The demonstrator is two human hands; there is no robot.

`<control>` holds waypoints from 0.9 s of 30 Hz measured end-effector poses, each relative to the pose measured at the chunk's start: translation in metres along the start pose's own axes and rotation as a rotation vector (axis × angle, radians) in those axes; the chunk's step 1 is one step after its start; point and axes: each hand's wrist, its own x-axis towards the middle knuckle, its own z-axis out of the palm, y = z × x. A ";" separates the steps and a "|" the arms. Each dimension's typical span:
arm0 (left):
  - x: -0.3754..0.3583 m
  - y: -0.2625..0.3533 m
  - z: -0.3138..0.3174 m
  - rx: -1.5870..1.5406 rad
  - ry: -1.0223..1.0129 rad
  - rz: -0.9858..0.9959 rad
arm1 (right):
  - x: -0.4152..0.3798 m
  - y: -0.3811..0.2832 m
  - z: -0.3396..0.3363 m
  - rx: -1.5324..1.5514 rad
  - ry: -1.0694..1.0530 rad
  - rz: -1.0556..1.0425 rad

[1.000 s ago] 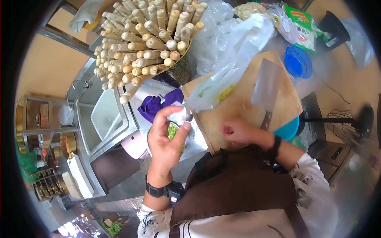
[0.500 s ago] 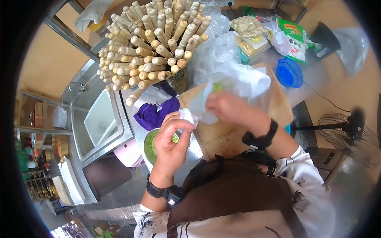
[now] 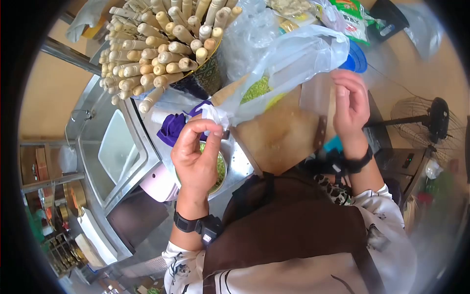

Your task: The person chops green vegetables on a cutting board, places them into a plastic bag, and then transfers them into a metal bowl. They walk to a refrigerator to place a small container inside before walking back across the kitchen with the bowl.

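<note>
My left hand (image 3: 196, 159) pinches the gathered white corner of a thin plastic bag (image 3: 289, 54) between thumb and fingertips. The bag spreads out to the right over the wooden cutting board (image 3: 274, 139), its far side billowing up. Finely chopped green vegetable (image 3: 255, 90) shows at the bag's lower part. Beyond the bag's right end, my right hand (image 3: 351, 103) is raised with its fingers loosely bent and nothing visible in them. Below it, a cleaver (image 3: 321, 133) lies at the board's right side. Behind my left hand sits a bowl (image 3: 221, 174) with more chopped green.
A holder crammed with wooden rolling-pin-like sticks (image 3: 161, 49) stands at the back left. Purple cloth (image 3: 171, 128) lies by the steel sink (image 3: 105, 171). A blue plastic basket (image 3: 356, 59) and packets (image 3: 350, 19) are at the back right, a fan (image 3: 431, 120) farther right.
My right hand has moved right, away from over the board. The plastic bag now stretches wider and higher, showing the green inside. My left hand keeps its pinch, shifted slightly left.
</note>
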 end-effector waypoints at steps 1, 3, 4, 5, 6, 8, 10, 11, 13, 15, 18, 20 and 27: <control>0.000 0.000 0.000 0.012 0.027 -0.012 | -0.017 0.011 0.002 -0.018 0.040 0.048; -0.002 0.000 0.001 0.032 0.073 -0.049 | -0.077 0.005 0.023 -0.062 -0.354 0.102; -0.002 0.002 -0.005 0.223 -0.024 -0.038 | -0.102 0.008 0.035 0.029 -0.421 0.250; -0.003 0.010 -0.007 0.355 -0.023 -0.093 | -0.120 0.013 0.046 0.121 -0.486 0.393; -0.006 0.020 -0.010 0.488 -0.019 -0.145 | -0.130 0.021 0.057 0.173 -0.457 0.466; -0.015 0.032 -0.019 0.574 0.001 -0.272 | -0.138 0.041 0.075 0.278 -0.397 0.604; -0.026 0.046 -0.023 0.537 0.103 -0.385 | -0.140 0.055 0.088 0.234 -0.384 0.538; -0.032 0.049 -0.025 0.512 0.169 -0.429 | -0.141 0.062 0.094 0.220 -0.377 0.505; -0.047 0.048 -0.030 0.455 0.283 -0.399 | -0.140 0.069 0.102 0.238 -0.353 0.436; -0.063 0.048 -0.033 0.344 0.197 -0.478 | -0.140 0.067 0.108 0.298 -0.428 0.382; -0.091 0.016 -0.037 -0.060 -0.146 -0.750 | -0.136 0.054 0.109 0.460 -0.598 0.339; -0.111 -0.023 -0.021 -0.444 -0.285 -1.036 | -0.137 0.046 0.111 0.625 -0.657 0.337; -0.177 -0.158 0.034 -0.692 -0.235 -1.484 | -0.122 0.080 0.102 0.387 -0.341 0.602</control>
